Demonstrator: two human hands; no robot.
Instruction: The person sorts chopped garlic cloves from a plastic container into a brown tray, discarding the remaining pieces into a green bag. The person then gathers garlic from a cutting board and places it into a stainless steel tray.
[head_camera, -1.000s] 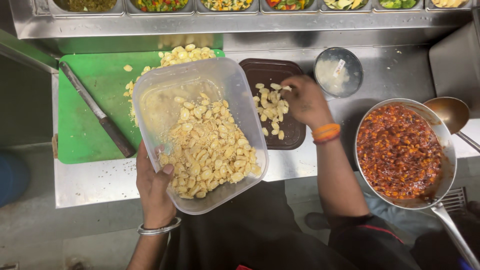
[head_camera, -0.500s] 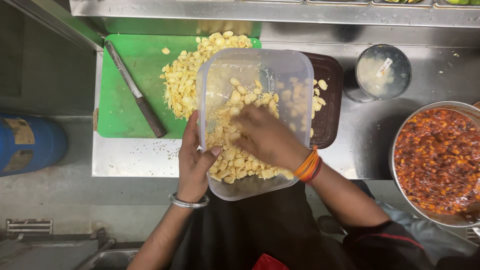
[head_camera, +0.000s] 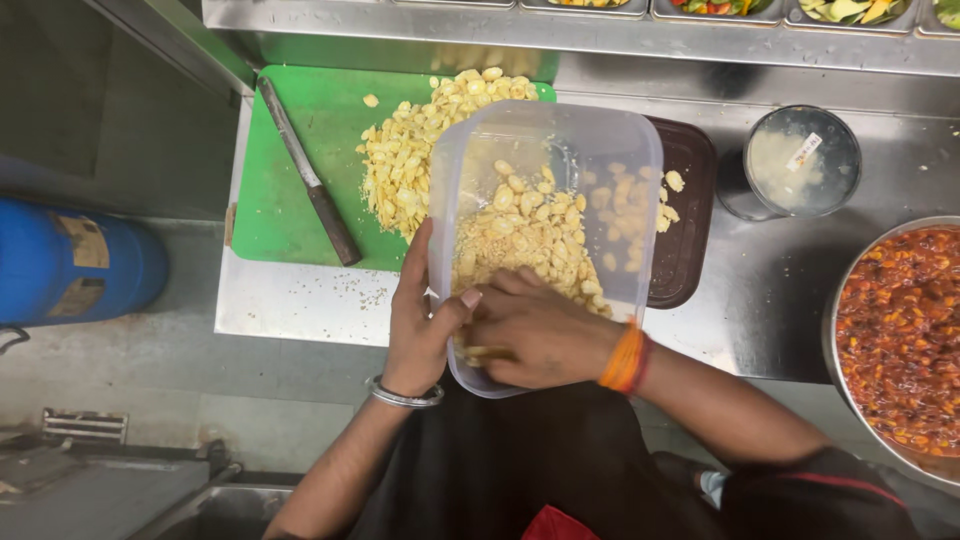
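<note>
The left hand grips the near left wall of a clear plastic tub, fingers spread up the outside and the thumb hooked over the rim. The tub is held tilted above the steel counter, overlapping the right edge of the green cutting board and the dark brown tray. Inside it lies a heap of pale yellow chopped pieces. The right hand reaches into the tub's near end, fingers curled loosely over the pieces; whether it is closed on any cannot be told. A bigger pile of the same pieces sits on the board, just left of the tub, and a few show on the tray. A dark-handled knife lies slantwise on the board, apart from the pile. To the right stand a round lidded cup and a metal pan of red chunky sauce. A blue drum stands at far left.
</note>
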